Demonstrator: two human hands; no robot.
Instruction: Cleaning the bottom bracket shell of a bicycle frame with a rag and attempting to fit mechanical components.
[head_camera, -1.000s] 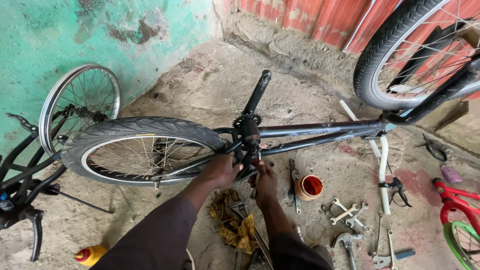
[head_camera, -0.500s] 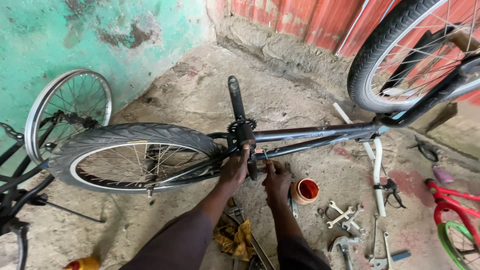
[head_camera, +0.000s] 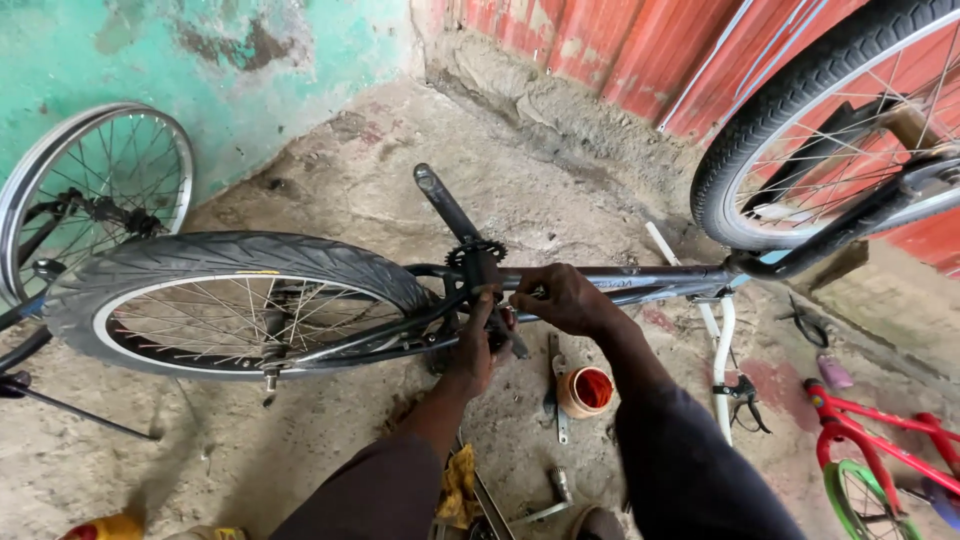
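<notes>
A: Item one, far left of the chainring: we are listing a bare spoked wheel, leaning by the green wall.

B: Next, still left of the chainring: we are logging the tyred wheel of the upturned grey bicycle frame, lying close above the concrete floor.

A: Above the chainring, we are noting the black crank arm, pointing up and away.

B: Just below the chainring, we are recording the left hand; its fingers are curling shut around the bracket area, though we cannot tell exactly what they are gripping.

A: Just right of the chainring, we are entering the right hand, resting on the frame tube, its fingertips pressing together in a pinch at the axle; what they are nipping is too small to see.

B: Lower right of the chainring: an orange pot, standing on the floor.

A: Farther right: white bicycle parts, then a second tyred wheel before the red sheeting.

B: Farthest right: a small red bicycle with a green rim.
</notes>
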